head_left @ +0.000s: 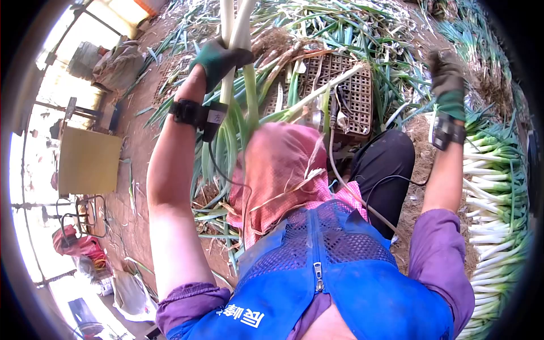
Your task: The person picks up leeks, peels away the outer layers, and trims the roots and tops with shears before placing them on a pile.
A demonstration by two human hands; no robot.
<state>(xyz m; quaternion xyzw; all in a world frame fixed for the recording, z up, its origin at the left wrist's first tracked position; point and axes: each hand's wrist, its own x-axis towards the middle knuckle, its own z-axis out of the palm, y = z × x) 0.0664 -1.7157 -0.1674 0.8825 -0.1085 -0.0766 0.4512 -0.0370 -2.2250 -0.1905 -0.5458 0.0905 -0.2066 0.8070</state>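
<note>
Head view: at the far left we locate a yellow panel (88,161), with a red cloth (85,247) and a pale sack (131,296) lower down, near the bright side of the floor area. Next, we identify the left hand (220,61), in a green glove with dark fingers, closed around long onion stalks (242,27). The stalks stand roughly upright in the view; their pale shafts extend above the grip and their green leaves extend below it. A strapped device (195,115) is fitted at the left wrist. At centre we note a pink cloth (286,164) above a blue vest (272,294). Beyond the cloth, a perforated crate (358,85) sits among loose leaves, with a thin hose (332,153) running beside it. Right of the crate we find the bent knee (391,153). The right hand (449,85), also gloved, is raised well apart from the left; we cannot tell how far its fingers are open or whether they hold anything. Along the right edge lies a row of onions (490,226), pale shafts pointing inward.
</note>
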